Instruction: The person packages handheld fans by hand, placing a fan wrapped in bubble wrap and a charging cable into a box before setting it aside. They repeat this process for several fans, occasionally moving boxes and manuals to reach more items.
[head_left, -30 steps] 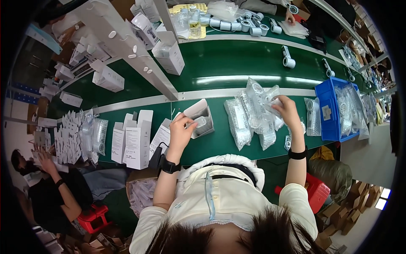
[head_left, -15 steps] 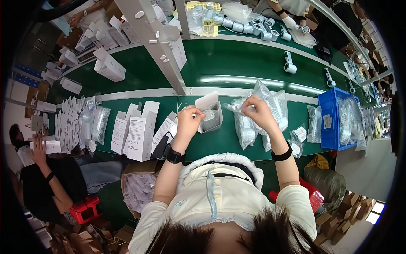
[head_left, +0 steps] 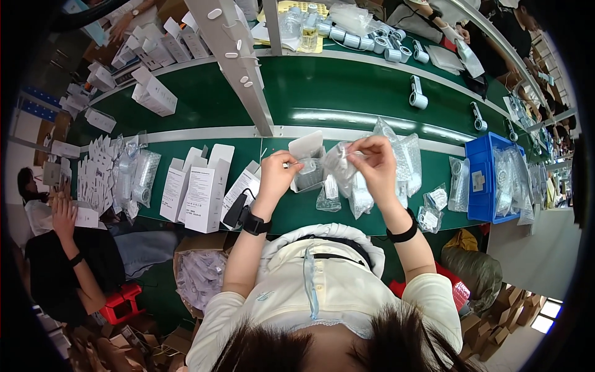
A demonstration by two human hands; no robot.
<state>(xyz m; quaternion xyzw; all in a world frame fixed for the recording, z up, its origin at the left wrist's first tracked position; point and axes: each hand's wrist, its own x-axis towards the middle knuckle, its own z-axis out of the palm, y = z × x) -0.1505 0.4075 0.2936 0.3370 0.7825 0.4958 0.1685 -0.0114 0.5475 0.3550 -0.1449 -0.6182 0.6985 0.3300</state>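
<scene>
An open white box [head_left: 308,181] stands on the green table in front of me, its lid flap raised and clear plastic wrap inside. My left hand [head_left: 280,170] is closed in a pinch at the box's left edge. My right hand [head_left: 376,166], fingers bent together, grips a crumpled clear plastic bag [head_left: 338,162] just right of the box. Beneath it a small clear bag with a white piece [head_left: 329,193] rests beside the box. Several bubble-wrap pouches [head_left: 406,161] lie behind and under my right hand.
Upright white boxes [head_left: 204,195] and a black corded device [head_left: 235,209] are on the left. A blue bin [head_left: 486,180] of wrapped items stands right, near small bagged parts [head_left: 432,208]. A metal post [head_left: 238,74] rises beyond; a co-worker's hand [head_left: 64,217] is far left.
My right hand has turned and now holds the crumpled bag closer to the box. A small bag now shows beside the box. My left hand stays nearly in place.
</scene>
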